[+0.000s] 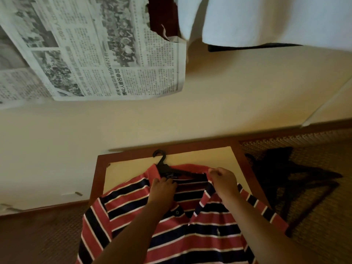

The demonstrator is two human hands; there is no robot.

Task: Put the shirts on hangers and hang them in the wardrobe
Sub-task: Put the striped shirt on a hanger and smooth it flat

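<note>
A cream wall (pixel 228 103) with a taped-up newspaper (pixel 91 50) backs a wood-framed tabletop (pixel 129 168), where a red, navy and white striped polo shirt (pixel 171 225) lies front up. A black hanger (pixel 163 164) sits in its neck opening (hook pointing toward the wall). The left hand (pixel 163 189) grasps the hanger's middle at the collar, while the right hand (pixel 222 180) has its fingers pinched on the collar edge; more dark hangers (pixel 297 180) lie on the woven mat to the right.
</note>
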